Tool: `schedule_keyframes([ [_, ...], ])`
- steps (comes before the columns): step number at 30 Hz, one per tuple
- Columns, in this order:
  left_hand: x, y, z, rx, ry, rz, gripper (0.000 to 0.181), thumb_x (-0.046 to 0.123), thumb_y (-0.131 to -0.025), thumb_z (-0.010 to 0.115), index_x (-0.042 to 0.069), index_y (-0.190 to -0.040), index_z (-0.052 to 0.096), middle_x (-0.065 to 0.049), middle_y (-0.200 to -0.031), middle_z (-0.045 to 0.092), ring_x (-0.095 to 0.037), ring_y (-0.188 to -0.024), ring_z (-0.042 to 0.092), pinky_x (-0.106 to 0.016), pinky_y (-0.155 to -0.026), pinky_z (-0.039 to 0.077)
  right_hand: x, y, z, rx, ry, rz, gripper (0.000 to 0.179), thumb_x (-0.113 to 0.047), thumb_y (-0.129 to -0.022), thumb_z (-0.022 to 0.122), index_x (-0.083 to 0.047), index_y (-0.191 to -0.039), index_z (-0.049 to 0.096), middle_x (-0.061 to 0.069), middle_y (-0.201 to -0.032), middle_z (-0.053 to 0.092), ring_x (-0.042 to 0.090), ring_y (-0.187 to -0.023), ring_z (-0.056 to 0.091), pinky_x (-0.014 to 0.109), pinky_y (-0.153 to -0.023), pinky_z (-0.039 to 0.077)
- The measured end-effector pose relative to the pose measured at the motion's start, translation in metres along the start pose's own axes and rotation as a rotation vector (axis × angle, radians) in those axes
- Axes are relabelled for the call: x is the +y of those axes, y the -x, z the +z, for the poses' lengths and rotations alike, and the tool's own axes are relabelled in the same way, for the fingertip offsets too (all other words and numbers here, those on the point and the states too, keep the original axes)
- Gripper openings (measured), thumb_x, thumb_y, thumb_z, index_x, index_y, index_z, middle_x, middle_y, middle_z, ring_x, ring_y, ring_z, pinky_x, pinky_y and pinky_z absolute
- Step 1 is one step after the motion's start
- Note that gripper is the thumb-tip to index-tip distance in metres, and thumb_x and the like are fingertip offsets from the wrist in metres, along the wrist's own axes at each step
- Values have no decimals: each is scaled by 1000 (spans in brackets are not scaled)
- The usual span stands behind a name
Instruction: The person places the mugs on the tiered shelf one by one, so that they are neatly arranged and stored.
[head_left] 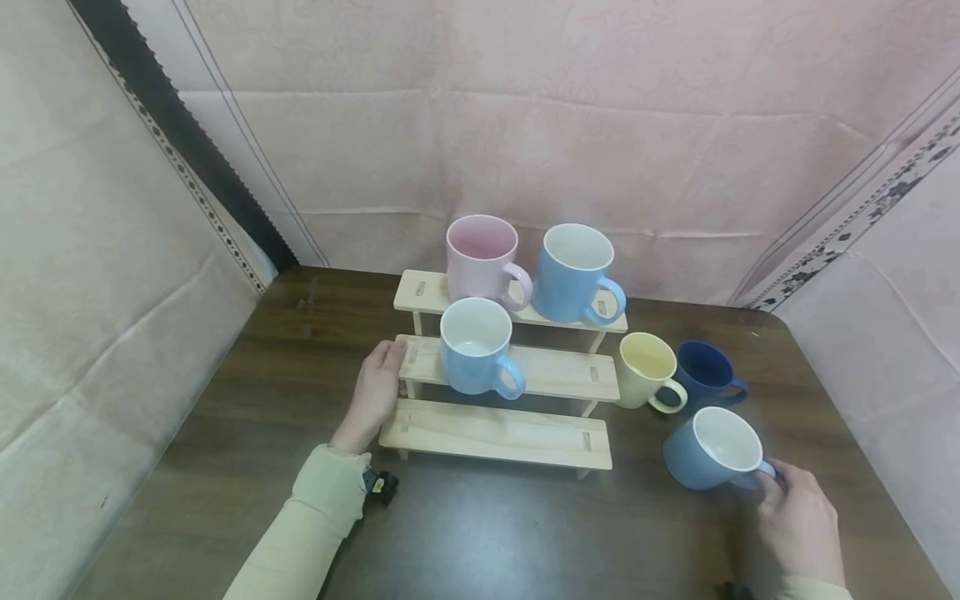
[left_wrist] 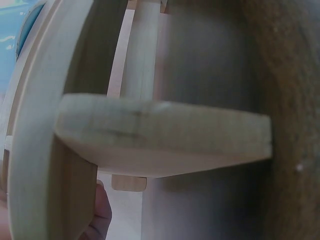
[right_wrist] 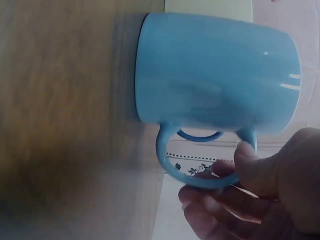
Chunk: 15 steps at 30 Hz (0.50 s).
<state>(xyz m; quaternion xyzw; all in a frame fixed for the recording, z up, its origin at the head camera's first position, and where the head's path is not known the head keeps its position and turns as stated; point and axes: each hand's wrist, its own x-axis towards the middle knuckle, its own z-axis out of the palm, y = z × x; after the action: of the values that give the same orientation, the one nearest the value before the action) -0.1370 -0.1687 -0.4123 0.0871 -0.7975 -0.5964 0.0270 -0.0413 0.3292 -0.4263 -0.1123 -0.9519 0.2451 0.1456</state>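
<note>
My right hand (head_left: 802,517) pinches the handle of a light blue mug (head_left: 693,458) at the right of the table; thumb and fingers show on the handle in the right wrist view, where the mug (right_wrist: 215,72) fills the middle. My left hand (head_left: 375,392) grips the left end of the middle tier of a three-tier wooden rack (head_left: 495,432). The left wrist view shows the rack's leg (left_wrist: 165,132) up close, with fingers partly hidden behind the wood. Another light blue mug (head_left: 471,354) stands on the middle tier. On the top tier are a pink mug (head_left: 476,271) and a light blue one (head_left: 562,287).
Right of the rack stand a yellow mug (head_left: 637,379) and a dark blue mug (head_left: 701,383), close together, just behind the held mug. The bottom tier carries no mug. Pale cloth walls (head_left: 525,150) border the brown wooden table (head_left: 465,533) at the back and sides.
</note>
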Motion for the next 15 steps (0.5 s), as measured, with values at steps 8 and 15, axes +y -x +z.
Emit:
schedule_keyframes([
  [8,-1,-1,0,15,0,1,46,45,-105,32,4,-105,54,-7,-76,46,-22,-69,45,-32,-63,38,6,7,-2,26,-1,-86,14,2,-91,60,11,-102,59,23,-82,59,45,-76,56,56,-73,39],
  [15,-2,-1,1,8,0,-1,44,43,-106,33,4,-102,53,-6,-75,45,-22,-67,44,-30,-62,37,4,23,1,44,-5,-13,8,-4,-90,66,3,-93,64,10,-85,61,3,-69,53,33,-69,39],
])
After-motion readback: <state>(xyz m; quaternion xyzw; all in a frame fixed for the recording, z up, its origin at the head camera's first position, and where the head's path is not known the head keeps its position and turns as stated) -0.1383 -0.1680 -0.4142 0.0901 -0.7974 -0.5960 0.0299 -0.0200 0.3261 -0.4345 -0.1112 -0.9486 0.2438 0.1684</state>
